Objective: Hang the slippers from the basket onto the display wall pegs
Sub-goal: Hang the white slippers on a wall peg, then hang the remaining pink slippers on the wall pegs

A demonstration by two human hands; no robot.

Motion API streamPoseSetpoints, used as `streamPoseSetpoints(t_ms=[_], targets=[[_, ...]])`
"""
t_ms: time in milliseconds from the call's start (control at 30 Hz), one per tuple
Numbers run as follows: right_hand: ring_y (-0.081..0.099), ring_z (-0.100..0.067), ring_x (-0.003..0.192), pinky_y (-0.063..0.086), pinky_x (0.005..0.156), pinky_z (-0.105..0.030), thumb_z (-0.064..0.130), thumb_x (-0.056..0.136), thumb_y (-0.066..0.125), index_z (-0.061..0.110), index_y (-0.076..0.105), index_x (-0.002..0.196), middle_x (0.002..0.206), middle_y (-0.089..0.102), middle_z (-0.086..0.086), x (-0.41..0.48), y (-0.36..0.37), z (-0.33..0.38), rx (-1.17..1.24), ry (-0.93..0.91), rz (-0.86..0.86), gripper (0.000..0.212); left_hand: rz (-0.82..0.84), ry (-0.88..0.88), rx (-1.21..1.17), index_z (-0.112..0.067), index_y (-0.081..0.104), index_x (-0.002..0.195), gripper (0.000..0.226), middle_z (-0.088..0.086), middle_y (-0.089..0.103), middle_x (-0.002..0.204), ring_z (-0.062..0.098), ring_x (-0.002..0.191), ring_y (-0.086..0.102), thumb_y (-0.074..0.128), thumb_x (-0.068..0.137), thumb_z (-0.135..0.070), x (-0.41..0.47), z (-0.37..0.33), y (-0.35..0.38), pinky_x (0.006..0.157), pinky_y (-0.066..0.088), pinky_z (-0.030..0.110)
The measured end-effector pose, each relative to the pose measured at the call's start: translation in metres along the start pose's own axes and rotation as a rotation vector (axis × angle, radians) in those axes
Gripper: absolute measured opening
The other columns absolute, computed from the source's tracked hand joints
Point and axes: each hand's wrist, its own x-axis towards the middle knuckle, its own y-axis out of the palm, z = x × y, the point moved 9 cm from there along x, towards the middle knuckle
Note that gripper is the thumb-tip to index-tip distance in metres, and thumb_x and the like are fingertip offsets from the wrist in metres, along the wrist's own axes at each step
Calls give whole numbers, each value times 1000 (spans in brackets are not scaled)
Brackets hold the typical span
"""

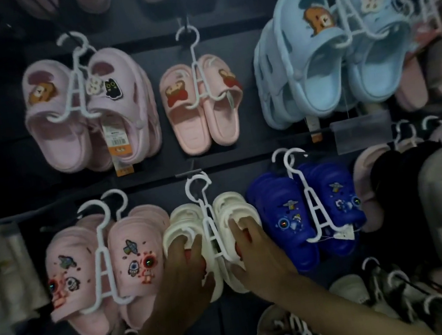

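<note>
Head view: the white pair [177, 222] sits at lower centre of the wall [221, 31], and the hook of its hanger [208, 221] seems to be over a peg [186, 174]. The left hand [183, 263] grips the left slipper and the right hand [253, 252] the right one, fingers curled round each. This pair looks all but hung. A heap [349, 291] of hangered slippers at lower right is likely left to do. No basket can be made out, the peg is dark, and edges blur.

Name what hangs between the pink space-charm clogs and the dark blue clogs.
The head view shows cream slippers on a white hanger there, gripped by the left hand and the right hand.
</note>
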Motion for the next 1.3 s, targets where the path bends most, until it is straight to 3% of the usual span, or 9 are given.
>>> streamPoseSetpoints(t_ms=[200,267,400,533,667,767,933,1133,1300], targets=[[18,-26,144,31,112,-35,36,95,53,19,12,154,159,4,-4,-50,-37,-7,1,57,8,74,-29,114,-48,-5,48,135,70,21,53,120,35,109,51,65,71,-29,-20,-28,-31,91,48,45],[21,-30,142,30,110,-37,36,96,50,17,16,153,158,9,-9,-64,-52,-10,-33,98,-2,70,-7,103,-52,-4,48,135,69,21,52,117,36,107,49,58,73,-33,-26,-36,-37,89,47,45],[32,-36,135,35,108,-43,37,93,52,14,22,151,152,21,-13,-112,-73,-21,-126,177,8,70,5,179,-75,-3,50,133,70,22,52,113,38,103,48,66,70,-27,-51,-89,-42,84,44,43],[41,-37,126,40,101,-45,36,88,58,9,34,146,141,38,-17,-184,-88,-48,-180,227,-31,68,47,243,-131,-1,51,132,71,25,53,114,42,98,53,47,72,-40,-84,-164,-26,81,49,43],[43,-38,120,40,95,-44,26,88,56,7,39,140,132,43,-19,-286,-92,-86,-197,333,9,58,184,324,-261,-10,43,141,69,19,49,129,38,110,50,61,79,-35,-136,-254,12,86,47,43],[38,-37,124,37,98,-46,24,89,54,8,39,138,134,41,-18,-379,-89,-119,-219,459,38,53,254,439,-311,-11,43,139,68,17,51,122,36,105,51,69,80,-34,-188,-324,39,79,49,43],[32,-37,131,35,103,-46,27,91,54,9,28,148,143,32,-19,-533,-77,-176,-255,756,180,65,387,594,-359,-7,43,138,69,20,50,116,41,101,52,67,79,-33,-270,-416,90,72,50,43],[36,-39,125,41,96,-45,28,89,54,10,29,146,138,35,-19,-651,-60,-218,-251,985,256,65,563,706,-429,-12,41,138,69,18,49,118,41,106,50,67,78,-34,-338,-478,139,81,49,45],[35,-39,127,42,100,-46,30,91,55,7,30,146,138,33,-19,-705,-25,-248,-181,1098,314,64,673,716,-409,-14,32,147,75,17,41,137,37,122,43,62,83,-37,-384,-502,186,97,42,43]])
